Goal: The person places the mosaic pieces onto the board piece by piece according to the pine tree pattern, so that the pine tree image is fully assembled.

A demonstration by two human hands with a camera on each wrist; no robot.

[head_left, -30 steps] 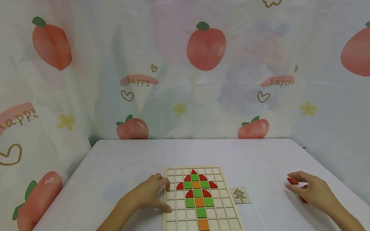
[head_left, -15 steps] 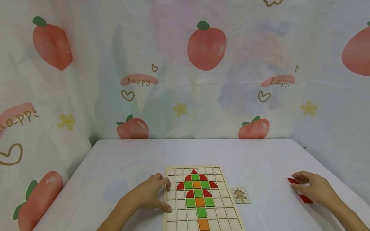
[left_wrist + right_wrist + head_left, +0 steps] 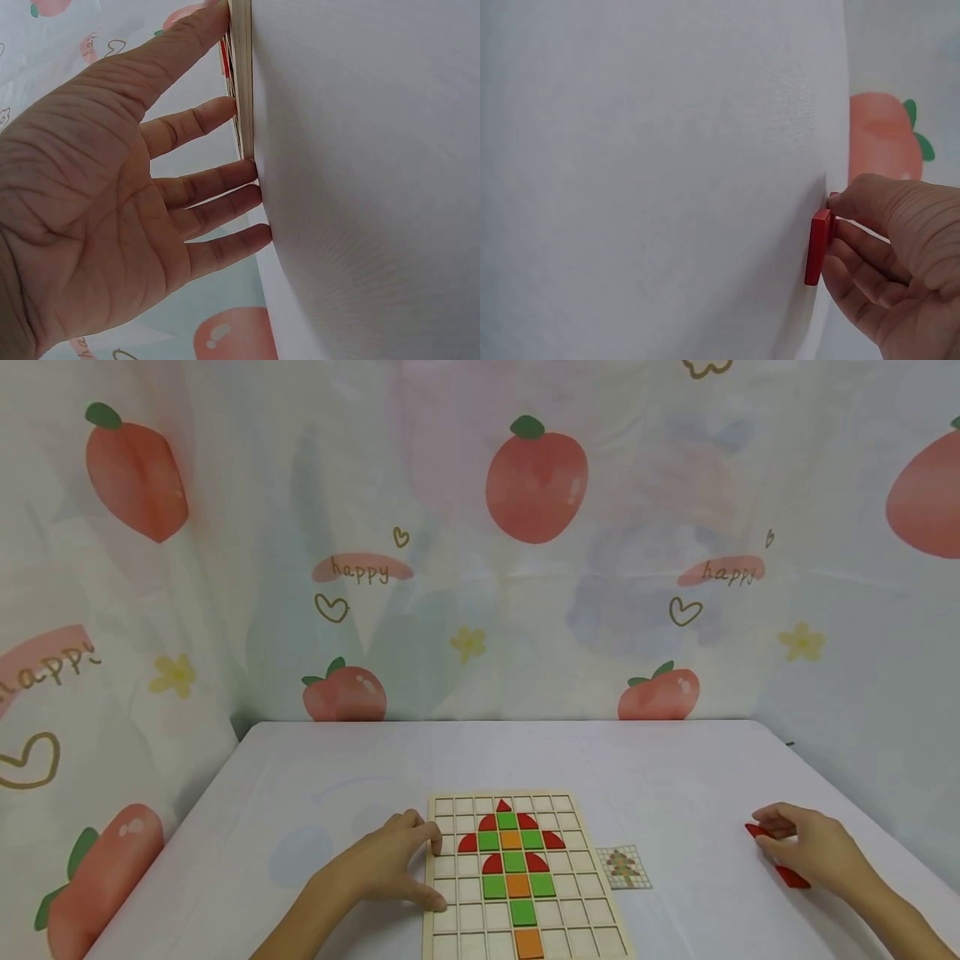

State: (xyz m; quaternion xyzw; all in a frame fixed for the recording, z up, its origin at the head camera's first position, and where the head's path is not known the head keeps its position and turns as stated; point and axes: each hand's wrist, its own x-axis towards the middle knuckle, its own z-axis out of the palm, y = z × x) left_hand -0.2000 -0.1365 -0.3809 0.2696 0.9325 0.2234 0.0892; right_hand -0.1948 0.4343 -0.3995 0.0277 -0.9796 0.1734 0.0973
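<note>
My left hand (image 3: 385, 860) rests at the left edge of a pale wooden grid board (image 3: 453, 943), thumb and fingertips spread along its rim. Its fingers look fairly straight in the left wrist view, touching the board's side (image 3: 244, 82). On the grid, green tiles (image 3: 522, 912), orange tiles (image 3: 517, 885) and red curved tiles (image 3: 537, 862) form a tree shape, topped by a red triangle (image 3: 503, 806). Far to the right, my right hand (image 3: 817, 847) has thumb and fingers curled at a red tile (image 3: 754, 831), partly hidden. Another red tile (image 3: 792, 877) lies beneath that hand.
A small pattern card (image 3: 624, 867) with a printed tree lies just right of the board. The white table (image 3: 337, 768) reaches back to a curtain (image 3: 450, 610) printed with peaches, with more curtain at both sides.
My right thumb and fingers have closed in at the red tile, and the hand has shifted slightly right. The other red tile shows more now. My left hand and the board have stayed put.
</note>
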